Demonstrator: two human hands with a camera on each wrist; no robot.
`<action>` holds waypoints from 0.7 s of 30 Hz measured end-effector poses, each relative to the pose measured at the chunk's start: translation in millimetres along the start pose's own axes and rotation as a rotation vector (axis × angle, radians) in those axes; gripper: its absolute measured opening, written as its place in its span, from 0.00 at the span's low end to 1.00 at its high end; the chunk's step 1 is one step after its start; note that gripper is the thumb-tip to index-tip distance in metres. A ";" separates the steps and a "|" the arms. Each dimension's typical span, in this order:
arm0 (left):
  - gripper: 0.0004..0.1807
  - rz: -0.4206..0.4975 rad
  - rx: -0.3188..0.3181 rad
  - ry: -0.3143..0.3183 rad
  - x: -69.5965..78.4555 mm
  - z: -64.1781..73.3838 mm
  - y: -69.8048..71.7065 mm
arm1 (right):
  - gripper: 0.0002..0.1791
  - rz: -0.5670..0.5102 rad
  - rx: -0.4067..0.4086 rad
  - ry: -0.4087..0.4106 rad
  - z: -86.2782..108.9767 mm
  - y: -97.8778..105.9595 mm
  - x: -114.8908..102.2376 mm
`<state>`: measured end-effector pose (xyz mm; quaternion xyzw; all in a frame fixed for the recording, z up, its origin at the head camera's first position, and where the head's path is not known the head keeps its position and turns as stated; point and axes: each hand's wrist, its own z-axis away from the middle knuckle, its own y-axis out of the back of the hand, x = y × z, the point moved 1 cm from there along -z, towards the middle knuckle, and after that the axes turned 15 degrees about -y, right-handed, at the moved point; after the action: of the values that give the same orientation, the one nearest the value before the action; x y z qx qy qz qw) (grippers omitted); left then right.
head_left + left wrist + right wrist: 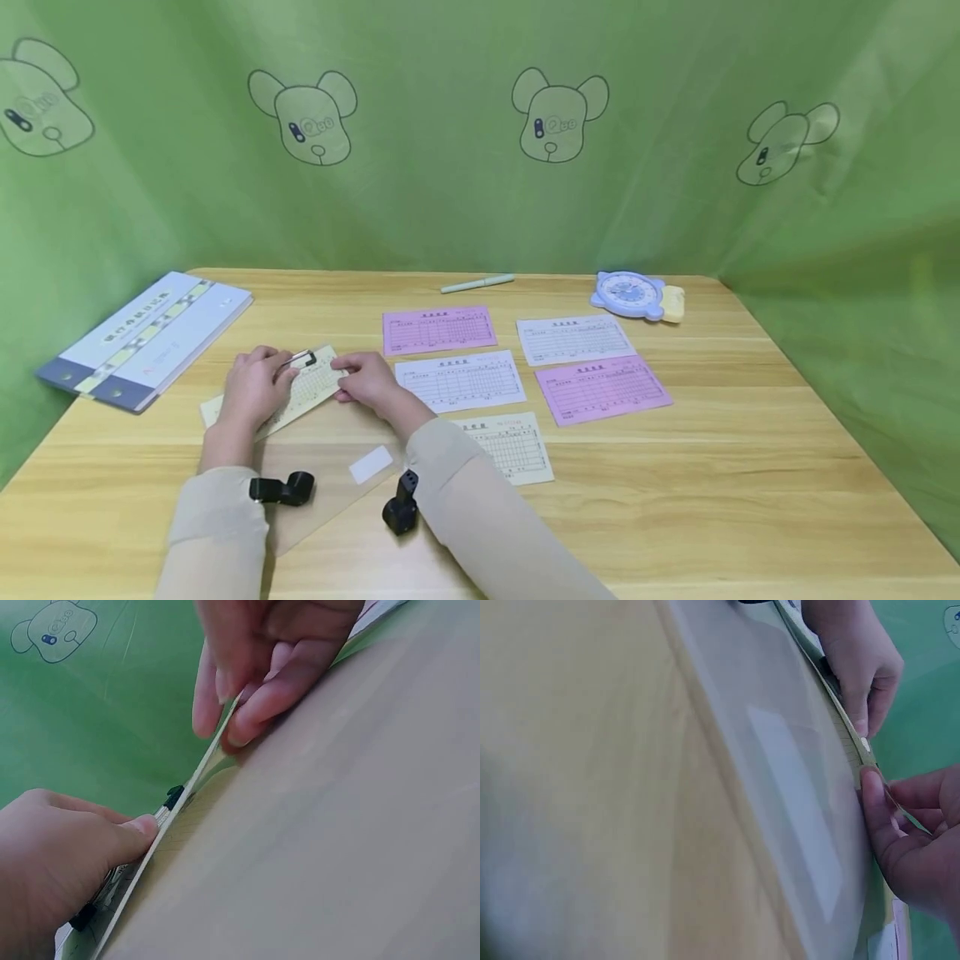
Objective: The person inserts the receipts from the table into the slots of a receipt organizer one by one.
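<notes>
My left hand is over a pale yellow printed form at the left of the table, its thumb on a silver metal clip with black ends. Thumb and fingers of my right hand pinch the form's right end. In the left wrist view, the form's edge runs as a thin slanting line between both hands. Below the form, towards me, lies a translucent plastic sheet bearing a white label. How sheet and clip are joined is hidden.
Pink forms, white forms and another yellow form lie right of my hands. A blue binder lies far left. Along the back are a pen, a blue clock and a yellow block.
</notes>
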<state>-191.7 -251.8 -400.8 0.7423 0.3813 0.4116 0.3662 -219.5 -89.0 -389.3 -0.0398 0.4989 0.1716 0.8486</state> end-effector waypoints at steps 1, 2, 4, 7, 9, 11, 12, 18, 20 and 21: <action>0.18 0.008 0.008 0.004 -0.2 0.1 -0.5 | 0.19 -0.011 -0.014 -0.002 1.3 2.0 0.6; 0.18 0.017 0.016 0.009 -0.3 0.3 -0.9 | 0.19 -0.022 -0.029 -0.005 2.5 4.1 1.3; 0.18 0.030 0.035 0.013 -1.0 0.7 -1.8 | 0.18 -0.030 -0.049 -0.013 4.6 8.8 2.9; 0.17 0.042 0.053 0.022 -1.5 1.2 -2.8 | 0.18 0.006 -0.068 -0.009 9.3 17.6 4.8; 0.17 0.051 0.055 0.028 -1.7 1.6 -3.0 | 0.17 0.033 -0.073 0.001 12.9 24.1 6.4; 0.18 0.059 0.055 0.035 -1.8 2.0 -3.0 | 0.17 0.052 -0.086 0.015 18.8 31.3 7.3; 0.18 0.063 0.056 0.037 -1.9 2.1 -3.0 | 0.17 0.056 -0.094 0.025 21.8 35.2 7.7; 0.19 0.087 0.059 0.049 -2.3 2.8 -2.3 | 0.19 0.098 -0.150 0.142 47.8 65.6 7.6; 0.19 0.095 0.057 0.054 -2.1 3.0 -2.6 | 0.20 0.135 -0.164 0.201 58.8 78.9 7.6; 0.19 0.101 0.058 0.057 -1.9 2.9 -2.9 | 0.20 0.162 -0.167 0.229 64.0 86.2 8.0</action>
<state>-190.5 -252.9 -405.0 0.7588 0.3655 0.4393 0.3125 -191.2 9.1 -355.4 -0.0891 0.5779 0.2747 0.7633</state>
